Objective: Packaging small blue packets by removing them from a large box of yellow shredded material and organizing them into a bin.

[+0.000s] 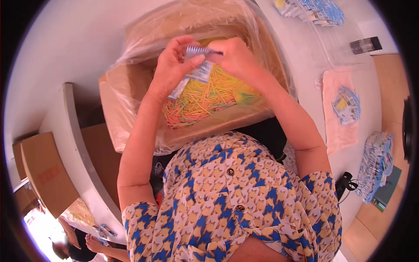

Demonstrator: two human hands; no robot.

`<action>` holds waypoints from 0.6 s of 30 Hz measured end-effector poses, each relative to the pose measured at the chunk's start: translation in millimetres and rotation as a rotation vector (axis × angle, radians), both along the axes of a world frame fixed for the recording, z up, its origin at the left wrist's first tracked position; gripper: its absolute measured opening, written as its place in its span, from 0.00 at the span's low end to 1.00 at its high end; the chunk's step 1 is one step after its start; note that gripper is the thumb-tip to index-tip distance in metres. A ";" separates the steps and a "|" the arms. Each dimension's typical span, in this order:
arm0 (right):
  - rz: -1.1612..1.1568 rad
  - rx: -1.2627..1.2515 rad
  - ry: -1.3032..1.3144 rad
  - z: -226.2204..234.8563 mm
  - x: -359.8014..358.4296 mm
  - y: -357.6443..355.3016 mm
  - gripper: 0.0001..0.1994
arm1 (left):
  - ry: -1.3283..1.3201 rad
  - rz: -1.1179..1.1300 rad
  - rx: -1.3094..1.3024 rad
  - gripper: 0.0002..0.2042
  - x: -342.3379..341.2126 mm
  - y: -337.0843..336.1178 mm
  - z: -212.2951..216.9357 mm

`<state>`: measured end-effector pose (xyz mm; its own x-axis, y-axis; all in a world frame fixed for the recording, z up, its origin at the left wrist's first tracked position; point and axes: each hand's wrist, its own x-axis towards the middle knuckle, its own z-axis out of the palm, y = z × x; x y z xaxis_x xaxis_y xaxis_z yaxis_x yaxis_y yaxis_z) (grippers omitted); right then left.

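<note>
– above the open carton (235, 118), what visible?

– near its middle, a small blue-and-white packet (201, 73) with a striped edge, raised over loose thin sticks (209, 94) of yellow, pink and green.

– and the left hand (174, 63)?

– curled, with thumb flat against the packet's near face and fingers behind; packet pinched firmly between.

– the right hand (233, 54)?

– fingers bent together at the packet's upper right corner; fingertips partly hidden, hence impossible to tell whether gripping or merely touching.

– below the left palm?

– a second packet (178, 89), near the wrist; held or lying loose, not possible to tell.

– around the carton walls?

– clear plastic liner (115, 85), folded out over the rim.

– to the right, on the white bench (305, 76)?

– a pink cloth (336, 142) with several packets (347, 106) on top; beyond, a dark-capped bottle (364, 46). at lower left, another person (80, 244), partly visible.
</note>
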<state>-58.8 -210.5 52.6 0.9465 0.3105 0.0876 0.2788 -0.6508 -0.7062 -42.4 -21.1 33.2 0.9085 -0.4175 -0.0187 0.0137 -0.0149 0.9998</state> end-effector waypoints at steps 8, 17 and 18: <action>0.140 -0.174 0.288 -64.3 -6.1 -54.4 0.05 | 0.097 -0.062 -0.131 0.09 0.3 -12.6 -37.9; 0.342 -1.039 0.498 -92.4 -22.8 -73.4 0.10 | 0.217 0.160 -0.261 0.08 -0.3 -21.0 -40.5; 0.280 -1.020 0.571 -92.0 -24.3 -73.5 0.12 | 0.205 0.163 -0.268 0.08 -0.7 -22.8 -37.8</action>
<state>-83.1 -284.0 -39.4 0.6577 0.1936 -0.7279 0.3145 -0.9487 0.0318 -43.0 -43.9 -4.5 0.9523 -0.2821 -0.1165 0.1944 0.2662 0.9441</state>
